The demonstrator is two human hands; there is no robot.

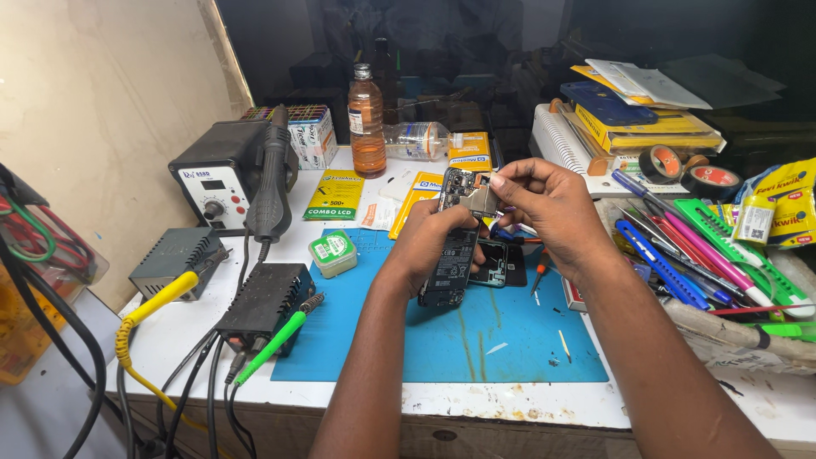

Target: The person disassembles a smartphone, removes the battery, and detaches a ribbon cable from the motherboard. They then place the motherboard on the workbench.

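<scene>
Currently: opened phone [450, 255], light, rigid, fragile.
Left hand [425, 242] clasps its edges; right hand [544, 204] pinches a small metal piece [481, 201] at the top.

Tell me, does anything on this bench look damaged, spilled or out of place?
The opened phone in the left hand has no back cover, so its inside shows. The blue mat carries yellowish streaks and small loose bits. A clear bottle lies on its side behind. No wet spill shows.

Both hands hold an opened black smartphone [450, 255] above the blue rectangular work mat [510, 340] at the bench's front edge. A black hot-air station [223, 174] sits back-left; a tall amber-filled plastic bottle [366, 123] stands behind the mat.
</scene>
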